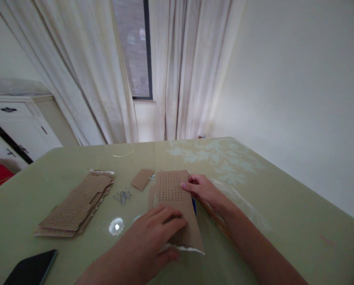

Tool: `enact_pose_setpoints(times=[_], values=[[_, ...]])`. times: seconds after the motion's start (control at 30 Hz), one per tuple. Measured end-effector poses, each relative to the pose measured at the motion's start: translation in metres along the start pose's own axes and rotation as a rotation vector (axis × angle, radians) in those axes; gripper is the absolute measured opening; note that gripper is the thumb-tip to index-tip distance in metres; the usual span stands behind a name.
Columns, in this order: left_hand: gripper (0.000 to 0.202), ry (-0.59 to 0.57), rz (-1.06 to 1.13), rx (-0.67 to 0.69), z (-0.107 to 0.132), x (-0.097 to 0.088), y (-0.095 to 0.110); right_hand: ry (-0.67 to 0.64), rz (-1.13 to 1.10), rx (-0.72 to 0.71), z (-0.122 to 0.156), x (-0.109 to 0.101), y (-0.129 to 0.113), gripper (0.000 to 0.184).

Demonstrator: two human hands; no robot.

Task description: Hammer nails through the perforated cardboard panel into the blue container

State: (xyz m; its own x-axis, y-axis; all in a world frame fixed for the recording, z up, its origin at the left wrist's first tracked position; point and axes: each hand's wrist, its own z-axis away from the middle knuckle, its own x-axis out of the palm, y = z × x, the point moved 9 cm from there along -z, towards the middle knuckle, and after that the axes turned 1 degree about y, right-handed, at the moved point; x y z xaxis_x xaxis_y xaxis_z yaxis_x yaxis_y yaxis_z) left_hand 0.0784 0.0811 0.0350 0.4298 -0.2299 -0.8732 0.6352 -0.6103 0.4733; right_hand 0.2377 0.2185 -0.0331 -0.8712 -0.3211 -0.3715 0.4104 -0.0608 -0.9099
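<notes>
A brown cardboard piece (171,186) with rows of punched holes and a torn near edge lies in front of me. My right hand (202,190) pinches its far right edge, thumb on top. Over its near part, my left hand (160,231) rests with loosely bent fingers set apart, the thumb by the torn edge. Something blue (194,206) peeks out under the cardboard's right side; the rest of it is hidden. Left of the cardboard lie several nails (122,196) in a small heap and a small plain cardboard rectangle (142,179).
A stack of hole-punched cardboard pieces (76,202) lies on the left of the table (84,158). A dark phone-like slab (31,269) is at the near left corner. Clear plastic film (242,202) lies beyond my right forearm. Curtains (189,71) hang behind the table.
</notes>
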Motion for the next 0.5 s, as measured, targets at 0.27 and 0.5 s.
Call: enact_pose_setpoints(times=[0.27,0.5], values=[[0.043,0.275,0.236,-0.461,0.000,-0.026,-0.086,-0.122,-0.083,0.068,0.005,-0.017,0.007,0.042],[0.051,0.195,0.469,-0.481,-0.008,-0.006,-0.094,-0.176,-0.105,0.099,0.006,-0.014,0.013,0.044]])
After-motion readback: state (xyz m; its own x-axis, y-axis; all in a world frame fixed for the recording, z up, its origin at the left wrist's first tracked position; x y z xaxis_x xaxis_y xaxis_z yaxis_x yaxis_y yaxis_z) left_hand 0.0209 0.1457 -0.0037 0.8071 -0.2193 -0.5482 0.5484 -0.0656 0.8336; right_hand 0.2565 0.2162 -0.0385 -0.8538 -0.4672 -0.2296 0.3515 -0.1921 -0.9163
